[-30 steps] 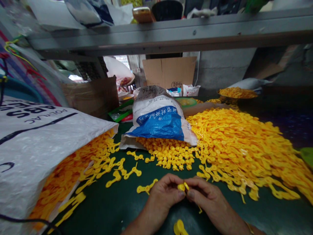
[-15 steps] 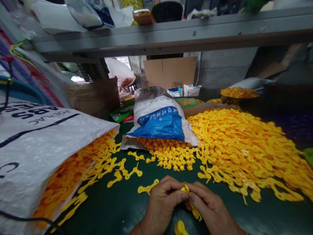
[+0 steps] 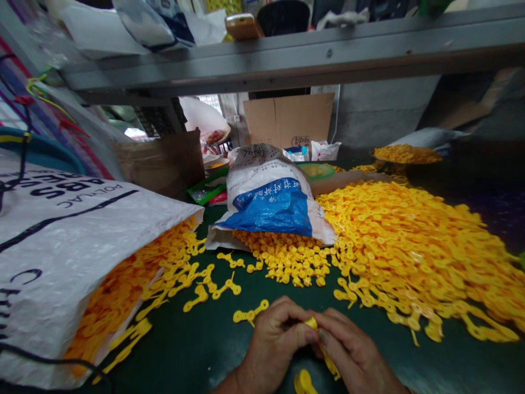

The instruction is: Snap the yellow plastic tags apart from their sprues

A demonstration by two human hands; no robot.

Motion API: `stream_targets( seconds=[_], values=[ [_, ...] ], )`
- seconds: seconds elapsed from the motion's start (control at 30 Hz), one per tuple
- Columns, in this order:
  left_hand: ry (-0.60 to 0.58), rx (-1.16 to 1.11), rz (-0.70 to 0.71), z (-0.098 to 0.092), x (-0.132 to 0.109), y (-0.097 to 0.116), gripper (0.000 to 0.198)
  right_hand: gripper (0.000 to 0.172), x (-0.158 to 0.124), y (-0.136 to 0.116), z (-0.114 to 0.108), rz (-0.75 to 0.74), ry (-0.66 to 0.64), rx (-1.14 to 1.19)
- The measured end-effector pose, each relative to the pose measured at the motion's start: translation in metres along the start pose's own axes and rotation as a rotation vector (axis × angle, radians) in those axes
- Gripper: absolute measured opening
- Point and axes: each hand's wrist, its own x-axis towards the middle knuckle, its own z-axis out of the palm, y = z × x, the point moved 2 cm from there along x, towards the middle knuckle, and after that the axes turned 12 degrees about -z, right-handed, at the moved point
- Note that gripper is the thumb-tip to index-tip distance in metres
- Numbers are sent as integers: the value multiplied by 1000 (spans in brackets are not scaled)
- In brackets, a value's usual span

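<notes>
Both my hands meet low in the middle of the view, and my left hand [image 3: 276, 342] and my right hand [image 3: 353, 350] pinch a yellow plastic tag [image 3: 330, 364] between them. Its head is partly hidden by my fingers. Another tag [image 3: 304, 383] lies just below my hands at the bottom edge, and a third [image 3: 250, 313] lies just beyond my left hand. To the right spreads a large heap of the same yellow tags [image 3: 410, 257], with a smaller heap [image 3: 287, 260] straight ahead.
A white woven sack [image 3: 61, 251] lies at the left, spilling tags [image 3: 123, 290] onto the dark green table [image 3: 172, 350]. A white and blue sack [image 3: 270, 205] stands behind the heaps. A grey metal beam [image 3: 287, 63] crosses overhead, with a cardboard sheet [image 3: 289, 120] beyond it.
My hands have drawn closer together around the tag, and its long strip now hangs down towards me. The whole scene has drifted slightly right in the view.
</notes>
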Motion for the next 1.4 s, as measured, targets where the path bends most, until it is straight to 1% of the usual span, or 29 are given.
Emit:
stream_targets(
  seconds=[0.1,0.17,0.23,0.4,0.47,0.6,0.67,0.77,0.87,0.93,1.0,1.1,1.17,1.23,1.3,1.4],
  values=[
    [-43,-192,-121,5,5,-7,24,26,3,2,-4,43,46,13],
    [-98,-206,-195,8,6,-10,23,26,3,5,-6,90,87,20],
    [-131,-196,-233,10,6,-9,21,25,2,6,-7,95,104,-3],
    [-104,-250,-231,9,4,-5,24,30,2,3,-7,-147,117,-126],
    [-77,-184,-192,7,1,-1,20,32,2,2,-8,-168,124,-124],
    [9,85,18,4,-6,9,12,32,0,4,-8,-114,135,-70],
    [22,167,84,3,-9,14,12,31,-1,5,-7,-84,144,-31],
    [16,285,162,3,-13,20,12,28,-3,7,-5,-39,144,27],
    [-25,455,286,3,-15,26,15,25,-5,8,-1,18,142,76],
    [-44,496,313,4,-16,28,16,24,-3,7,0,52,136,100],
    [-62,405,251,5,-15,26,15,24,0,4,-1,74,122,118],
    [-117,85,66,9,-11,16,13,26,4,-1,-5,93,96,135],
    [-122,-85,-17,11,-7,9,16,25,4,-2,-9,79,110,111],
    [-93,-120,-27,10,-4,6,19,22,3,-1,-12,13,136,17],
    [-77,-100,-18,9,-3,8,18,20,2,0,-14,-82,140,-124],
    [-106,-150,-80,6,-3,12,21,21,2,1,-15,-176,110,-272]
  ],
)
